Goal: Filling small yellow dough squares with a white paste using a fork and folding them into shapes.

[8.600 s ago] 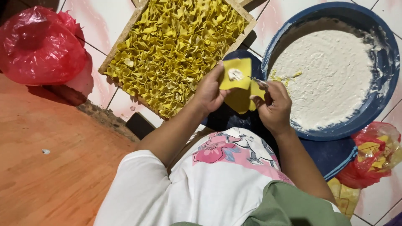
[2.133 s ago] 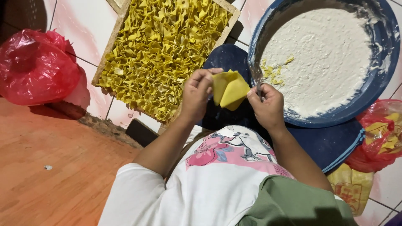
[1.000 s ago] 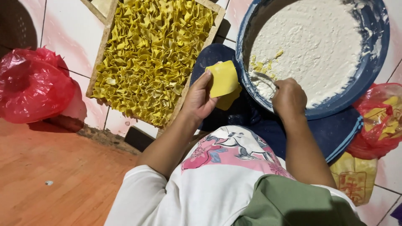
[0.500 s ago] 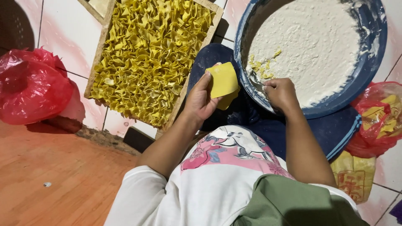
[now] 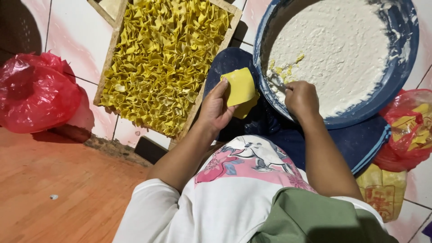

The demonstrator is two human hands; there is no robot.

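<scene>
Currently, the left hand supports a stack of square yellow wrappers on its open palm, the thumb lying along the stack's left edge; the stack sits just left of the blue basin. The right hand is clenched around a thin utensil whose tip rests in the white paste at the basin's near-left rim, among a few yellow scraps. The basin stands on a dark blue lid. Left of the hands, a rectangular wooden tray is packed with folded yellow dumplings and lies on the pale tiled floor. A crumpled red plastic bag sits at the far left, beside the wooden floor. A second red bag holding yellow pieces lies at the right edge, touching the basin's lower side. Below it lies a flat yellow packet with red printing.
</scene>
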